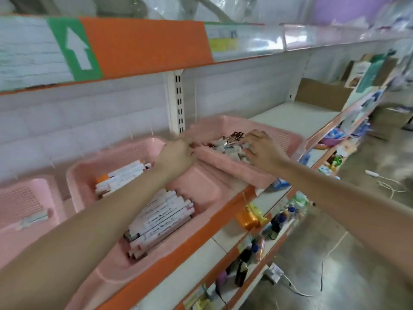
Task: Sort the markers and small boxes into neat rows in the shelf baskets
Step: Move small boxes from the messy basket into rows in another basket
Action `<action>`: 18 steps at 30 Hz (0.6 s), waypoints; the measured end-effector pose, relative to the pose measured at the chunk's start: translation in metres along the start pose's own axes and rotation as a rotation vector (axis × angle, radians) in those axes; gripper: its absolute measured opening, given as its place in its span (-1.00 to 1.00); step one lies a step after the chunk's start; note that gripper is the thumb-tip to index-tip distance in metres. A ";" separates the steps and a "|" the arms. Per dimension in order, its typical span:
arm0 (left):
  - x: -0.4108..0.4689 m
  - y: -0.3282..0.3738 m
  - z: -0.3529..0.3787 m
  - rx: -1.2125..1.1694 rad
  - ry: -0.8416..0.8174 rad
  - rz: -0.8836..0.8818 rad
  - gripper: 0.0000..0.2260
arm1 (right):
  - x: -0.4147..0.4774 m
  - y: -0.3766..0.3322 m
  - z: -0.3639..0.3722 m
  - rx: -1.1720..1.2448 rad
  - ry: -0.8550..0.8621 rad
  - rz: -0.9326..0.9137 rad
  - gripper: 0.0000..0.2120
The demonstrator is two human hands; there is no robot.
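Markers (161,222) are laid side by side in two groups in the middle pink basket (199,186), which stands at the front edge of the shelf (201,222). One group is seen toward the basket's front, and the other group (120,177) lies toward its back left corner. Small boxes (230,149) are heaped loosely in the right pink basket (237,173), which sits further along the shelf toward its right end and appears to overlap the middle basket's right rim.

The right hand (263,148) is spread wide over the heap, with the fingertips touching the boxes. The left hand (176,153) is held at the near left rim of the right basket with its fingers curled. It is blurred, so whether anything is pinched cannot be told.

At the shelf's left end a third pink basket (22,198) is seen, with a single pale item (34,219) lying in it.
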State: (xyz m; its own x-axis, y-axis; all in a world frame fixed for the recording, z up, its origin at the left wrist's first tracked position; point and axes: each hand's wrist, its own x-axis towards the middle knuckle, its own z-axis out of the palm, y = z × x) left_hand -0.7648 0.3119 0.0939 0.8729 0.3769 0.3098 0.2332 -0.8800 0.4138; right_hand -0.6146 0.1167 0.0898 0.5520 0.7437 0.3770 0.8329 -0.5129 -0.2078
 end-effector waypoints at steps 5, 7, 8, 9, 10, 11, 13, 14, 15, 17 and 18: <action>0.057 0.030 0.044 -0.019 -0.055 0.011 -0.73 | 0.018 0.075 -0.013 0.001 -0.094 0.045 -0.75; 0.077 0.036 0.055 -0.010 -0.083 -0.013 -0.72 | 0.026 0.095 -0.011 0.016 -0.131 0.037 -0.75; 0.087 0.038 0.061 -0.014 -0.094 -0.029 -0.73 | 0.030 0.104 -0.008 0.023 -0.159 0.034 -0.75; 0.095 0.039 0.067 -0.026 -0.102 -0.041 -0.73 | 0.035 0.111 -0.006 0.033 -0.183 0.019 -0.75; 0.103 0.039 0.073 -0.036 -0.108 -0.055 -0.73 | 0.040 0.117 -0.004 0.048 -0.203 0.002 -0.75; 0.110 0.038 0.078 -0.041 -0.116 -0.071 -0.74 | 0.046 0.122 -0.003 0.056 -0.231 -0.022 -0.76; 0.122 0.037 0.086 -0.061 -0.162 -0.108 -0.75 | 0.057 0.129 -0.003 0.059 -0.325 -0.087 -0.75; 0.126 0.036 0.089 -0.076 -0.207 -0.106 -0.75 | 0.063 0.130 -0.003 0.065 -0.407 -0.123 -0.75; 0.129 0.037 0.091 -0.083 -0.272 -0.079 -0.76 | 0.068 0.129 -0.002 0.073 -0.504 -0.156 -0.73; 0.132 0.037 0.095 -0.033 -0.420 -0.003 -0.80 | 0.075 0.121 0.003 0.084 -0.667 -0.232 -0.66; 0.133 0.036 0.096 0.002 -0.469 0.014 -0.81 | 0.077 0.116 0.008 0.081 -0.724 -0.268 -0.62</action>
State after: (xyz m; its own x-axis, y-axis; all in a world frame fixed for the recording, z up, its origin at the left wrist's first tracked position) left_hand -0.5993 0.3027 0.0675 0.9754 0.1938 -0.1049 0.2200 -0.8849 0.4105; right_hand -0.4755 0.1181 0.0878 0.1954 0.9471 -0.2545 0.9266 -0.2633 -0.2686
